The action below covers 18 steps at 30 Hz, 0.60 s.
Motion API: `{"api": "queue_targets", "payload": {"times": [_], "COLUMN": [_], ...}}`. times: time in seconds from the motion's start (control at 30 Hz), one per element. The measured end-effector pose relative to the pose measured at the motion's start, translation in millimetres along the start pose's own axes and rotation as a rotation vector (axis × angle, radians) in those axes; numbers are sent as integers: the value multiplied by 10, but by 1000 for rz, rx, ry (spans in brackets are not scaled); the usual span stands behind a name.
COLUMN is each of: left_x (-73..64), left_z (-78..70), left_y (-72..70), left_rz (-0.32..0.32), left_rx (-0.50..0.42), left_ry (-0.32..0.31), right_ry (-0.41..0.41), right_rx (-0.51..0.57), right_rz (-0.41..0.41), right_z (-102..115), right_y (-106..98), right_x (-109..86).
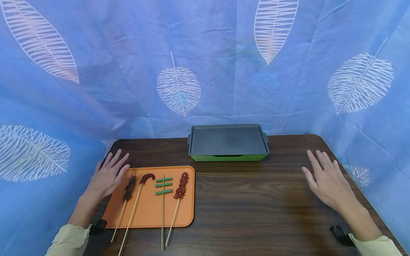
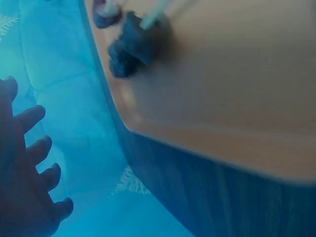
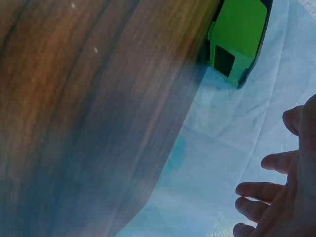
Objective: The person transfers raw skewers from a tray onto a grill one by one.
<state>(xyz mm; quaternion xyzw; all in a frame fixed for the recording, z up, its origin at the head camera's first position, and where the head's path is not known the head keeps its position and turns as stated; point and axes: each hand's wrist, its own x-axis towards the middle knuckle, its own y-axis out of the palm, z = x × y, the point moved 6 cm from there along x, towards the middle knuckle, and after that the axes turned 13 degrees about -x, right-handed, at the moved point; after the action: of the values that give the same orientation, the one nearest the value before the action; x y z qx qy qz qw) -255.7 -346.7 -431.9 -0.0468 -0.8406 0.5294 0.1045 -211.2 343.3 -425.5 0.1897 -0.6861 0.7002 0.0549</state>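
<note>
My left hand (image 1: pixel 107 177), fingers spread, is over the left edge of an orange tray (image 1: pixel 145 213) and holds nothing. Closest to it lies a skewer of dark chunks (image 1: pixel 129 188). Further right on the tray are a skewer with a curled dark-red tentacle (image 1: pixel 147 177), one with green pieces set crosswise (image 1: pixel 163 185), and one with red glossy lumps (image 1: pixel 181 185). Their sticks reach past the tray's near edge. My right hand (image 1: pixel 330 179), fingers extended, is at the table's right side, apart from any object. The left wrist view shows the dark-chunk skewer (image 2: pixel 136 44) blurred.
A green grill box (image 1: pixel 229 158) with a flat dark plate (image 1: pixel 229 139) on top stands at the back middle of the dark wooden table (image 1: pixel 250 206). A blue cloth (image 1: pixel 217 89) with white leaf prints hangs behind and around the table.
</note>
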Motion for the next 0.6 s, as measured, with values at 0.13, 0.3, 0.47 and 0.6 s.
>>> {"api": "queue_targets", "payload": {"times": [0.13, 0.3, 0.47, 0.6], "left_x": [-83, -176, -290, -375], "left_z": [108, 233, 345, 437], "left_y": [-13, 2, 64, 98], "left_rz": [55, 119, 168, 201], "left_rx": [7, -9, -51, -74], "left_ry": [-16, -6, -6, -31], "right_ry": [-16, -33, -47, -41], "right_rx": [12, 49, 102, 156], "right_rz": [-1, -13, -32, -17], "right_z": [39, 108, 232, 344], "right_y": [32, 57, 56, 84], "right_x": [-22, -60, -69, -70]}}
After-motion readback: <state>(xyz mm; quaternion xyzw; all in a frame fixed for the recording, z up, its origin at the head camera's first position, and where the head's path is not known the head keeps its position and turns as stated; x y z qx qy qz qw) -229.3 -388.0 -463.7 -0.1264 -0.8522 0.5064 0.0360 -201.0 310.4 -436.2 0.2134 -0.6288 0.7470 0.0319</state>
